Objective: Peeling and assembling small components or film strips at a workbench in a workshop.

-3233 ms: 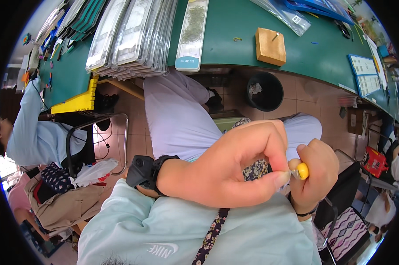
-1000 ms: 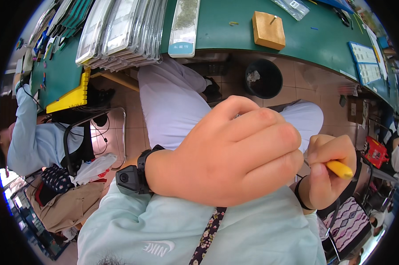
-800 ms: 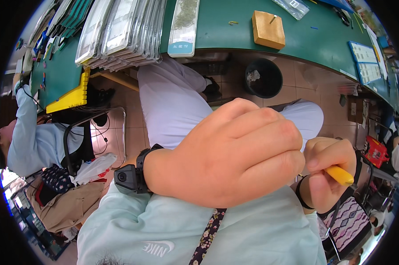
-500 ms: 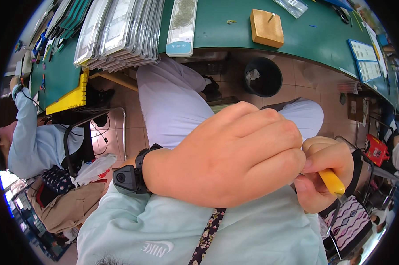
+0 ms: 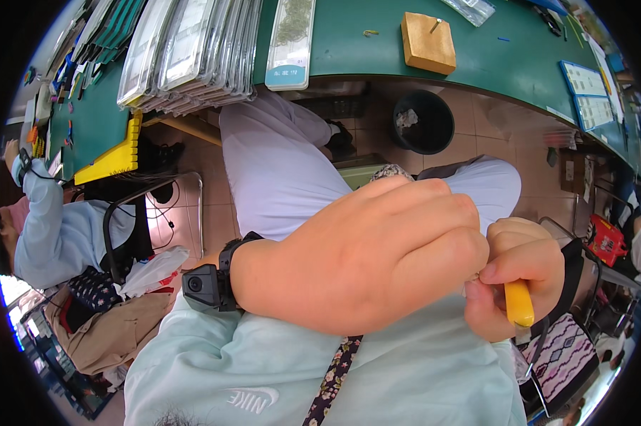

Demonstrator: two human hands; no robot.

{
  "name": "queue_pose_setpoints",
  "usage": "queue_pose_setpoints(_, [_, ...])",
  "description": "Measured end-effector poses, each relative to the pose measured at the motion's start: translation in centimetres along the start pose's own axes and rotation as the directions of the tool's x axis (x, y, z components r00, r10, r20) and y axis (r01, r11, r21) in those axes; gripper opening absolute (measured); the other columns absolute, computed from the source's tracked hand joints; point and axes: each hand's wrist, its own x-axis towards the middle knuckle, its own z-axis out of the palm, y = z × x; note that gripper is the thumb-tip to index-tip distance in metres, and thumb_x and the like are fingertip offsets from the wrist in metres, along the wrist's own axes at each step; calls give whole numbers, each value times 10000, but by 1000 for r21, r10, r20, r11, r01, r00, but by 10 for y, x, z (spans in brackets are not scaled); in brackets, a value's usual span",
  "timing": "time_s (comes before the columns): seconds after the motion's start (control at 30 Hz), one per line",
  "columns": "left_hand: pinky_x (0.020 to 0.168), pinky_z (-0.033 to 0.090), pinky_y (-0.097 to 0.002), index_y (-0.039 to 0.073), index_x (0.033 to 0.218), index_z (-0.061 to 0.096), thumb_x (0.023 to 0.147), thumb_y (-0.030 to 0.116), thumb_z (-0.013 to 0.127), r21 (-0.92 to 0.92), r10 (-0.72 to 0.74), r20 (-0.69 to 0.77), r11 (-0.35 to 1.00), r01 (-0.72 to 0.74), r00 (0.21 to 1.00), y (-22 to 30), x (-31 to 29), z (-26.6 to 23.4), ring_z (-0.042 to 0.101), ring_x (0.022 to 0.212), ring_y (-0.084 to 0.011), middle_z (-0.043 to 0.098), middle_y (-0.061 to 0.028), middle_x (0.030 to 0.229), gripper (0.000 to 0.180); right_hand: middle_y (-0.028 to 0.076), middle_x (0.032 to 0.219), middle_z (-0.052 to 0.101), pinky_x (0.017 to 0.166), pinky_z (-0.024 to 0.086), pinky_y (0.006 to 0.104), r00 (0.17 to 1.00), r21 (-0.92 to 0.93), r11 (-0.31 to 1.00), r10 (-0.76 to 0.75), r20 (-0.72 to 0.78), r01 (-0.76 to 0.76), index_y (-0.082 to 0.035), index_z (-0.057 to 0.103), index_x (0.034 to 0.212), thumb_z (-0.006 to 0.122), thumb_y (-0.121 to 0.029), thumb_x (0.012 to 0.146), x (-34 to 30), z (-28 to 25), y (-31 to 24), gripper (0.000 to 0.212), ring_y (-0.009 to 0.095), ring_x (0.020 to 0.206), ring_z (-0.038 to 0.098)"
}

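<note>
Yellow handle (image 5: 518, 305) is in the curled fingers of the right hand (image 5: 526, 266), rounded end sticking out toward the wearer's body. On my feed that hand is closed round it; two of its fingertips meet just beside the left hand (image 5: 366, 259). Left fingers are folded and bunched, back of the hand to me. Its fingertips are hidden, so I can't tell what they pinch. Something small and pale shows where the hands come together; too small for me to name.

Black wrist device (image 5: 208, 284) is strapped on behind the left hand. Beyond both hands I have a dark bin (image 5: 441, 138) on the floor, then the green counter (image 5: 356, 57). On it: wooden block (image 5: 428, 42) with a metal pin, ahead of the hands; flat clear case (image 5: 292, 42) ahead and to the left; stack of clear cases (image 5: 192, 57) further left. Blue-framed card (image 5: 587, 96) lies ahead and to the right. Seated person in a light blue sleeve (image 5: 40, 227), well left of the hands.
</note>
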Motion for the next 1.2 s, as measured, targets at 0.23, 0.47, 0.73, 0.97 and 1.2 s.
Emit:
queue_pose_setpoints(0.23, [532, 410, -336, -10, 856, 519, 636, -23, 659, -50, -47, 22, 998, 48, 999, 0, 0, 2, 523, 618, -281, 543, -133, 763, 261, 25, 531, 476, 404, 332, 279, 998, -174, 984, -48, -36, 41, -97, 526, 623, 741, -109, 504, -6, 10, 2, 246, 212, 415, 453])
queue_pose_setpoints(0.47, [560, 416, -337, -6, 847, 502, 640, -66, 640, -85, -143, 23, 986, 144, 989, -1, -7, 4, 518, 643, -289, 532, -131, 761, 256, 16, 568, 521, 413, 349, 267, 992, -275, 960, -77, -100, 46, -100, 502, 717, 754, -154, 517, -6, 15, 5, 326, 196, 434, 488])
queue_pose_setpoints(0.73, [573, 416, -295, -8, 861, 482, 786, -17, 526, -233, -211, -137, 956, 176, 968, 0, -7, -12, 534, 658, -223, 533, -107, 767, 88, 4, 482, 411, 379, 267, 302, 986, -148, 987, -30, 166, 55, -131, 486, 544, 722, -139, 544, -3, -7, 1, 236, 212, 391, 398])
queue_pose_setpoints(0.97, [554, 425, -311, 6, 838, 492, 740, -35, 568, -184, -79, -100, 981, 60, 992, 1, -5, -8, 550, 632, -227, 534, -86, 731, 131, 10, 467, 402, 377, 254, 302, 995, -29, 997, -69, 72, 71, -113, 530, 554, 707, -103, 565, 0, 3, 6, 178, 210, 385, 397])
queue_pose_setpoints(1.2, [543, 432, -320, 22, 818, 505, 705, -23, 611, -224, -110, -101, 971, 85, 989, 6, -4, -6, 554, 621, -236, 538, -88, 715, 162, 29, 491, 455, 373, 262, 300, 989, 15, 989, -147, 21, 147, -70, 580, 732, 724, -66, 569, 1, 6, 8, 217, 197, 379, 417])
